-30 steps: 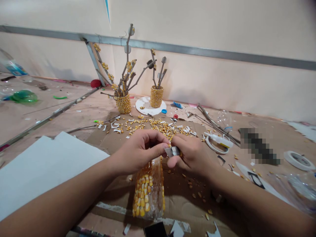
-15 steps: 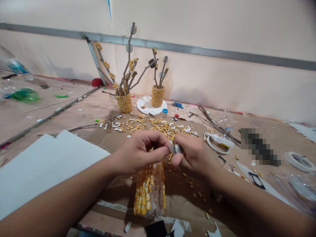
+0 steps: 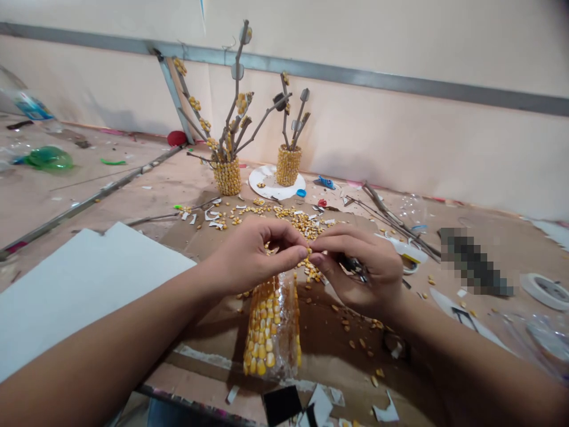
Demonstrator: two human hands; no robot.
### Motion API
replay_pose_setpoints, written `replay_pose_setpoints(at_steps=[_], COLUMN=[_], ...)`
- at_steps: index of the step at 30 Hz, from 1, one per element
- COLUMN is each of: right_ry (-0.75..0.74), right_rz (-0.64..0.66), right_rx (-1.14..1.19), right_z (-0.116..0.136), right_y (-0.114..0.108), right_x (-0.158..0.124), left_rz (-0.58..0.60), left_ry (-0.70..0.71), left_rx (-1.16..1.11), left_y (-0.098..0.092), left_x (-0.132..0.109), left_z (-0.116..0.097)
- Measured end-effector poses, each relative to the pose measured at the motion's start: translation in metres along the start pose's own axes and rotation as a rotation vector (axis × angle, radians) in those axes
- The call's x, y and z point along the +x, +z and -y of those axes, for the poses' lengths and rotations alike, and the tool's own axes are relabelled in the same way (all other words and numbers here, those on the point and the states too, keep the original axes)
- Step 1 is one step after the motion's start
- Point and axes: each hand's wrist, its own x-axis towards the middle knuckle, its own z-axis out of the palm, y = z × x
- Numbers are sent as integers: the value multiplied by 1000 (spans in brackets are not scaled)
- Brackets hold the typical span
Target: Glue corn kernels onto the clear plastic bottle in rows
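A clear plastic cylinder [image 3: 284, 338], partly covered in rows of yellow corn kernels, stands on the cardboard below my hands. A bare transparent strip shows on its right side. My left hand [image 3: 269, 249] is closed in a pinch above it, a corn kernel [image 3: 308, 252] at the fingertips. The thumb and forefinger of my right hand [image 3: 362, 261] meet the same kernel from the right. Tucked in my right palm is a small dark, shiny metal tool [image 3: 354, 267], mostly hidden by the fingers. Loose corn kernels [image 3: 306, 225] lie scattered behind my hands.
Two kernel-covered pots [image 3: 227, 178] holding twigs stand at the back, one on a white disc [image 3: 262, 184]. White sheet [image 3: 89, 284] lies left. Right are a glue bottle [image 3: 406, 248], sticks [image 3: 386, 216] and a tape roll [image 3: 546, 290]. Paper scraps and a black square [image 3: 282, 405] lie in front.
The grey metal end that showed at my right fingertips is now drawn back into the palm. My right fingers have stretched toward the left fingertips, where a kernel shows. The view has shifted slightly.
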Motion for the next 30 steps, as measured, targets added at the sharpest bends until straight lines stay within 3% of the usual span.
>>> replay_pose_setpoints(at_steps=[6, 10, 12, 16, 20, 24, 30], right_ry=[12, 195, 337, 563, 698, 837, 1025], right_rz=[0, 66, 188, 559, 765, 824, 776], right_rx=[-62, -12, 55, 239, 290, 361, 437], right_z=[7, 18, 26, 46, 63, 66, 61], right_y=[-1, -5, -7, -6, -3, -1, 2], right_x=[-2, -1, 3, 9, 9, 7, 6], left_rz=[33, 130, 233, 499, 683, 687, 717], left_ry=[-25, -39, -31, -92, -247, -295, -304], left_rx=[25, 25, 100, 279, 367, 489, 475], left_y=[-1, -12, -25, -54, -60, -52, -47], left_x=[0, 5, 8, 11, 11, 12, 14], left_z=[-1, 5, 9, 19, 21, 15, 12])
